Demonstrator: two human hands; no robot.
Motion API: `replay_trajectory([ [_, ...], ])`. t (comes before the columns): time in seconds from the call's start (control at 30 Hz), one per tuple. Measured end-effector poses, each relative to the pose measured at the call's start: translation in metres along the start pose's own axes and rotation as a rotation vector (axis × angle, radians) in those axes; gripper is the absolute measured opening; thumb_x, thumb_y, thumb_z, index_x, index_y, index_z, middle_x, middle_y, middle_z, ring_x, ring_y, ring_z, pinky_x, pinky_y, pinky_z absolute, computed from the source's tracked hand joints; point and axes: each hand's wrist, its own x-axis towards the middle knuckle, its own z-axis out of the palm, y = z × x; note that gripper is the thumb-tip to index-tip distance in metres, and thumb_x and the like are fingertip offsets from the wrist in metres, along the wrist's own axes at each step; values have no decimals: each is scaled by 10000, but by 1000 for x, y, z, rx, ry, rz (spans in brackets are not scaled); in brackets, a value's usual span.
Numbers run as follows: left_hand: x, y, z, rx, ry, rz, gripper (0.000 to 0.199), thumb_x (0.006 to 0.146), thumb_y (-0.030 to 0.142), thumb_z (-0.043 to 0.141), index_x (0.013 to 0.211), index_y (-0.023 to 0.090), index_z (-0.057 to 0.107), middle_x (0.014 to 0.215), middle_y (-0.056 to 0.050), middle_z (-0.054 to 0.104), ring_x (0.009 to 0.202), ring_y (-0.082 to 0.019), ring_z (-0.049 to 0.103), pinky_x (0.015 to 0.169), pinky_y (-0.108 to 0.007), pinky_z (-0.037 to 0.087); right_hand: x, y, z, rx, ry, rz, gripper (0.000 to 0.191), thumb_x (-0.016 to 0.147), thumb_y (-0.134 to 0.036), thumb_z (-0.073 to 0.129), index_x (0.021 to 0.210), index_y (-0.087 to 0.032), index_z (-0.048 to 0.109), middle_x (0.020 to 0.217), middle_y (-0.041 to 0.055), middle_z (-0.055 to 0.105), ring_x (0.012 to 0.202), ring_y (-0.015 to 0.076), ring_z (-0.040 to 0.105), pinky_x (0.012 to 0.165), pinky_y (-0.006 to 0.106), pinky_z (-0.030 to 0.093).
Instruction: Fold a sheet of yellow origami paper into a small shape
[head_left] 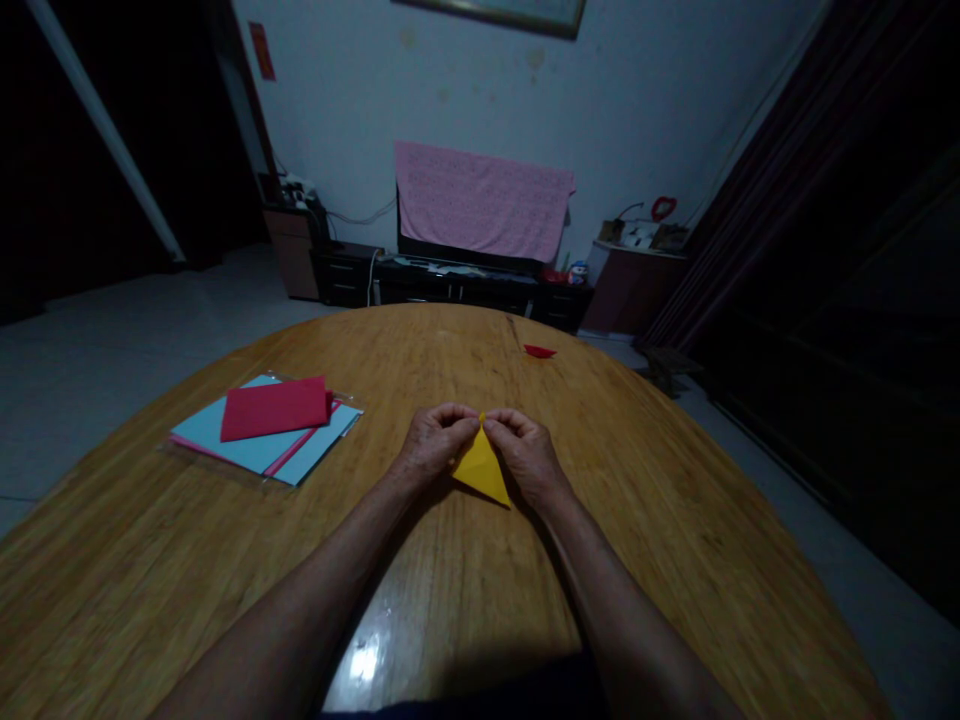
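A piece of folded yellow paper point(484, 470) is held between my two hands over the middle of the table. It tapers to a narrow tip at the far end and widens toward me. My left hand point(439, 440) pinches the tip from the left with thumb and forefinger. From the right, my right hand point(526, 452) pinches the same tip, its thumb close to the other thumb. Both hands are closed, and their curled fingers hide the paper's side edges.
On the round wooden table point(405, 350), a plastic-wrapped stack of light blue paper point(255, 455) lies left, with folded red paper point(274, 408) on top. A small red folded paper piece point(539, 351) rests at the far right. Beyond stands a cloth-covered television point(480, 200).
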Motion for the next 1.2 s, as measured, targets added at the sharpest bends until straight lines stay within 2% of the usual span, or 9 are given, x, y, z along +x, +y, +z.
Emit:
replay_trajectory([
  [0.17,-3,3,1,-102,-44,-46,182,577,250,740,659,149,613,469,51,516,401,-62,429,421,-197,303,1,2,0,-10,-3,-16,212,624,-320,730,755,-178,642,663,-16,619,592,118,541,579,244,419],
  [0.3,-1,2,-1,-143,-86,-72,169,581,235,734,673,153,618,472,50,514,416,-72,458,445,-205,338,1,1,0,-25,-9,-16,237,614,-336,726,768,-183,631,648,-16,616,575,124,538,573,250,422],
  [0.6,1,1,-5,24,-79,-33,141,620,274,697,655,153,633,460,50,484,387,-57,394,407,-198,264,4,4,0,-119,0,-95,203,633,-337,700,736,-178,626,609,-30,558,536,95,469,524,219,364],
  [0.73,4,-3,-9,63,-86,-10,165,617,301,699,675,155,650,492,39,510,406,-63,414,420,-200,283,4,6,0,-94,-1,-85,227,623,-337,712,766,-185,622,592,-46,556,508,86,461,515,216,359],
  [0.9,5,-4,-12,78,-135,1,152,650,298,676,662,151,640,497,36,501,412,-63,420,422,-198,289,2,4,0,-47,-35,-66,247,633,-339,724,814,-184,658,665,-23,620,561,102,533,575,235,419],
  [1.03,4,-2,-9,31,-109,-33,164,628,296,697,658,148,631,548,11,568,459,-89,504,460,-208,362,1,2,0,-71,-24,-58,235,644,-356,715,798,-181,687,740,13,668,655,141,591,661,278,465],
  [1.2,5,-3,-6,20,-57,-37,173,612,295,710,656,144,638,542,6,585,453,-99,518,464,-223,384,4,5,-2,-154,6,-123,233,648,-371,704,786,-184,692,750,24,674,690,163,603,678,294,474],
])
